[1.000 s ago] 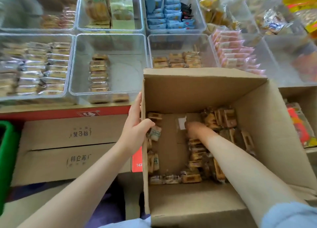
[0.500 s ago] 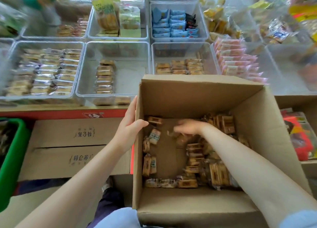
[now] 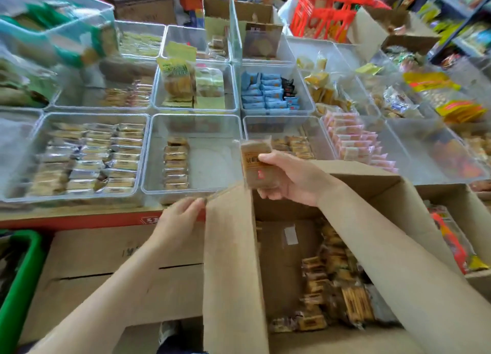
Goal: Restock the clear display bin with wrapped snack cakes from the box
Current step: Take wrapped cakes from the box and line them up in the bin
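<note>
- Gripping a small stack of wrapped snack cakes (image 3: 256, 164), the right hand (image 3: 288, 179) is raised above the far rim of the cardboard box (image 3: 233, 260), fingers curled round the stack and thumb across its front.
- The stack hangs just beside the right wall of the clear display bin (image 3: 212, 155), which holds one short column of cakes (image 3: 176, 163) along its left side.
- The left hand (image 3: 179, 220) rests at the box's near-left corner; motion blur hides whether its fingers pinch the flap.
- More wrapped cakes (image 3: 334, 287) lie loose on the box floor.
- A green crate (image 3: 16, 287) stands at far left.
</note>
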### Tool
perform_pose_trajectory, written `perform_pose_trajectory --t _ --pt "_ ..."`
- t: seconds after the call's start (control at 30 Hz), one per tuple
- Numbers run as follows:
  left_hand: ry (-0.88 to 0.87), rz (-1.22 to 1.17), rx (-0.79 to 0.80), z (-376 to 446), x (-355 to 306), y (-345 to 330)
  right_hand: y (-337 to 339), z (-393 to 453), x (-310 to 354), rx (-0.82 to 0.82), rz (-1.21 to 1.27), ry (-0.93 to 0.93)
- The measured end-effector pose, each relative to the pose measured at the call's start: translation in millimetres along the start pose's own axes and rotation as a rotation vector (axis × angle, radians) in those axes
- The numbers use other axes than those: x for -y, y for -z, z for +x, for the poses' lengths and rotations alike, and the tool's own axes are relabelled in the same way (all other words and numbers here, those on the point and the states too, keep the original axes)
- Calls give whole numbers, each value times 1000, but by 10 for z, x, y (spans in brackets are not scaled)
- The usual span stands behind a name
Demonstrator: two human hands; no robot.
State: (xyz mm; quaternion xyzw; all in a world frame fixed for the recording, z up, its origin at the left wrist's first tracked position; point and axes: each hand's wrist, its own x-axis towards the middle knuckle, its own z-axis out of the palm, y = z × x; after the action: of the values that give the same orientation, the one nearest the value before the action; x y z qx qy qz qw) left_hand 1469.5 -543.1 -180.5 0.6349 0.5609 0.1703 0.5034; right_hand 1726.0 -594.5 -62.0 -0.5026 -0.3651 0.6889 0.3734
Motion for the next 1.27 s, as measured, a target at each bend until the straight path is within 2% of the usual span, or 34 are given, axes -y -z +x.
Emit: perform_pose_trajectory --t 0.07,0.17,0.23,0.33,0.43,0.5,0.63,0.8,1.13,1.27 --pt "-14 219 -136 297 253 303 -217 275 118 -79 -35 17" --pt "-66 500 -217 742 574 671 -518 780 166 -234 -134 -22" --pt "-25 619 -145 994 738 876 -692 1127 129 -338 -300 -71" --pt "-20 755 -9 1165 994 1009 -760 1670 -33 -443 -732 -136" --pt "-79 759 -2 1167 1101 1000 -602 2180 -369 -479 -1209 -268" --pt "-77 771 4 1174 1103 999 -500 2442 -638 -488 -1331 -386" --pt "-111 838 50 1199 1117 1026 -421 2756 -982 -504 -1411 -482" --pt "-107 808 106 1196 1101 1066 -449 2989 -1201 -196 -1328 -650" --pt "-86 777 167 1212 1068 1123 -457 3092 -1286 -249 -1362 -695" --pt "-99 796 167 1209 1069 1139 -618 2839 -974 -243 -1268 -564"
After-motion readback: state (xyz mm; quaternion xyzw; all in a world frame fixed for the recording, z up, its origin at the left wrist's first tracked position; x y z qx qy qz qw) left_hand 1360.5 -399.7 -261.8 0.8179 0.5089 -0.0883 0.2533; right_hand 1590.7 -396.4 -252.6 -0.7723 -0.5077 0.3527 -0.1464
